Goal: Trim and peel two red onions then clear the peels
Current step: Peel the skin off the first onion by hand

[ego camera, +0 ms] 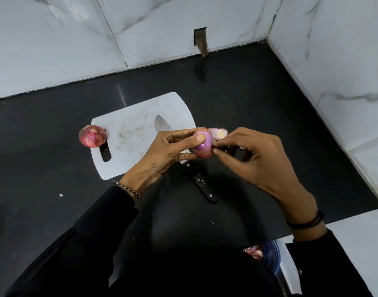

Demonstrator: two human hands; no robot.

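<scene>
While the left hand (171, 151) cups the onion (202, 144) just above the knife (196, 179), the right hand (254, 159) pinches loose skin at its side. The bared flesh looks glossy and probably slick, so grip it firmly round the middle. The papery skin should tear easily (pull from a trimmed end). The second onion (92, 136), unpeeled, sits at the left edge of the board (130, 133).
</scene>
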